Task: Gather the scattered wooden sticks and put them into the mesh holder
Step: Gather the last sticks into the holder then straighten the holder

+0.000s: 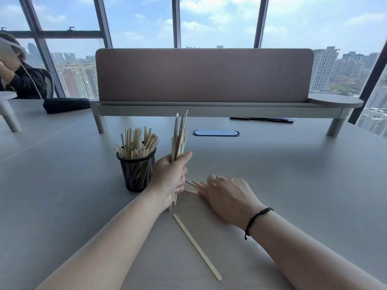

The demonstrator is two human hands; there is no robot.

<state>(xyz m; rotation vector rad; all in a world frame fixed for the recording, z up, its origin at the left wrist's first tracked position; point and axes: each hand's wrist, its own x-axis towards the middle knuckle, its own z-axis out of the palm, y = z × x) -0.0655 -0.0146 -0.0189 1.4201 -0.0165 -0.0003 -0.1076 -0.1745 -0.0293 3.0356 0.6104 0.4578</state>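
A black mesh holder (137, 171) stands on the grey table, filled with several upright wooden sticks (138, 144). Just right of it my left hand (170, 176) is shut on an upright bundle of sticks (179, 136) that pokes out above and below the fist. My right hand (227, 195) lies low on the table, fingers pressed on a few flat sticks (191, 186) beside the left hand; whether it grips them is unclear. One loose stick (196, 246) lies diagonally on the table between my forearms.
A pink desk divider (204, 75) on a raised shelf runs across the back. A cable grommet (216, 133) sits mid-table. A dark pouch (66, 105) lies back left, pens (261, 119) back right. Another person (18, 76) sits far left.
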